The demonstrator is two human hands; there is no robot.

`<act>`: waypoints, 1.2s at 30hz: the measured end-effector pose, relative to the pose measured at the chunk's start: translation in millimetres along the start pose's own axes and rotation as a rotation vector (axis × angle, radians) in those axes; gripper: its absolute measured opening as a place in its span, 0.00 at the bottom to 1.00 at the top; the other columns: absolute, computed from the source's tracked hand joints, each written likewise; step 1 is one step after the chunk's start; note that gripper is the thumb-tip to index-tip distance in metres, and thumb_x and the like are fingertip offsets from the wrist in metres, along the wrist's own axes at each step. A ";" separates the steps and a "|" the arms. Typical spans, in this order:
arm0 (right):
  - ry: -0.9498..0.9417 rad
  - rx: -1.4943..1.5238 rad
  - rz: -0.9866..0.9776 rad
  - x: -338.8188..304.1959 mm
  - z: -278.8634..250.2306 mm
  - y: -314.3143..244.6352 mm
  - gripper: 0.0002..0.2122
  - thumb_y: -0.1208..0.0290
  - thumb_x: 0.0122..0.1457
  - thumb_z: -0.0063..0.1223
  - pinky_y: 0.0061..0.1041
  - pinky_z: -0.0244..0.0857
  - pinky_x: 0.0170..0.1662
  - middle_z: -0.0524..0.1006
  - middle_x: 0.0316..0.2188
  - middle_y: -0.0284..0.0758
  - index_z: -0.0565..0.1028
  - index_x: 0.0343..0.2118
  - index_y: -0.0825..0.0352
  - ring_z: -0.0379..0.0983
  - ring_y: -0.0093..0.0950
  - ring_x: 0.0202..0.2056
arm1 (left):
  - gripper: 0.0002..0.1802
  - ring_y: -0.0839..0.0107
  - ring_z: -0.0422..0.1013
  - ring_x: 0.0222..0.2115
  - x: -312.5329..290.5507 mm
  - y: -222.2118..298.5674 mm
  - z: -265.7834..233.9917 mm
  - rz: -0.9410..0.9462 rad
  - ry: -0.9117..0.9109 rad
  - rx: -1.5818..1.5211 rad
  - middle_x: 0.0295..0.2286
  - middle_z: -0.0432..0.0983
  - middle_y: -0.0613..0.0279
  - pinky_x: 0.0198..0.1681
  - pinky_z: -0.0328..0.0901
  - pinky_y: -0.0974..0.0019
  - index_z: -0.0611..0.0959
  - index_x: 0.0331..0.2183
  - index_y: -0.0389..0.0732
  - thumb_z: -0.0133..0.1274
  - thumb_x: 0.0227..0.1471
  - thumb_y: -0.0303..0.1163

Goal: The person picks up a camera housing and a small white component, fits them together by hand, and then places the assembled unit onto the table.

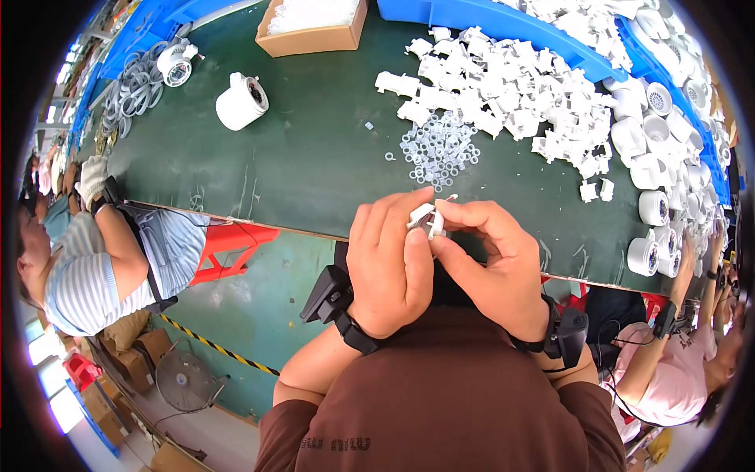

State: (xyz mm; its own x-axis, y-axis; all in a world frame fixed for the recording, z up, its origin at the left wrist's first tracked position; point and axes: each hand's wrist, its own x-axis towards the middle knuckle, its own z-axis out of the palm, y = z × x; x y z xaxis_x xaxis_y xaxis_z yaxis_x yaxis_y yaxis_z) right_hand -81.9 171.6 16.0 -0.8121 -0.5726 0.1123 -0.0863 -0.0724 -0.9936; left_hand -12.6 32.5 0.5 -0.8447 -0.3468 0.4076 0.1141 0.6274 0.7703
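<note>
Close in front of my chest, over the table's near edge, both hands hold one small white plastic part (422,216). My left hand (385,256) is closed around its left side. Thumb and forefinger of my right hand (499,256) pinch it from the right, and a tiny piece at those fingertips is too small to name. Just beyond my fingers lies a pile of small translucent rings (440,149). Behind the rings spreads a heap of white plastic brackets (503,86). A white cylindrical housing (238,105) lies by itself to the left.
Blue bins (503,27) line the far side of the green table (314,134). A cardboard box (311,39) of white pieces stands there too. Grey rings (141,86) lie far left; white housings (649,149) are piled right. Co-workers sit on both sides, near a red stool (228,244).
</note>
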 end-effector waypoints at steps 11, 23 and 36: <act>0.018 -0.136 -0.130 -8.9 5.3 11.5 0.17 0.89 0.56 0.61 0.24 0.69 0.49 0.78 0.42 0.36 0.75 0.49 0.74 0.75 0.24 0.44 | 0.17 0.55 0.71 0.37 -2.8 -4.8 2.8 0.059 0.018 0.038 0.39 0.78 0.54 0.42 0.63 0.56 0.80 0.44 0.35 0.44 0.60 0.34; 0.036 -0.149 -0.174 -8.7 5.1 15.1 0.14 0.87 0.61 0.57 0.22 0.67 0.51 0.77 0.43 0.35 0.75 0.50 0.74 0.74 0.24 0.46 | 0.15 0.57 0.69 0.35 0.4 -5.5 1.7 0.071 -0.001 0.053 0.39 0.78 0.57 0.41 0.62 0.57 0.81 0.42 0.38 0.49 0.58 0.36; 0.077 -0.381 -0.112 17.3 -30.1 18.0 0.01 0.82 0.61 0.58 0.19 0.68 0.36 0.77 0.33 0.33 0.80 0.35 0.71 0.73 0.18 0.35 | 0.15 0.60 0.72 0.34 7.8 -3.9 -11.7 0.159 -0.126 0.162 0.37 0.79 0.62 0.37 0.64 0.60 0.82 0.41 0.40 0.62 0.48 0.29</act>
State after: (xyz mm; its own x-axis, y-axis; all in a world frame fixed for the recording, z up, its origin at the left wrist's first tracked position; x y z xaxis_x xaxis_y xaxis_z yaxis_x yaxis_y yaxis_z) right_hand -114.9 185.0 -0.3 -0.8250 -0.5145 0.2338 -0.3728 0.1847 -0.9093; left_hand -13.5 19.1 6.4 -0.8824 -0.1520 0.4452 0.1737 0.7743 0.6085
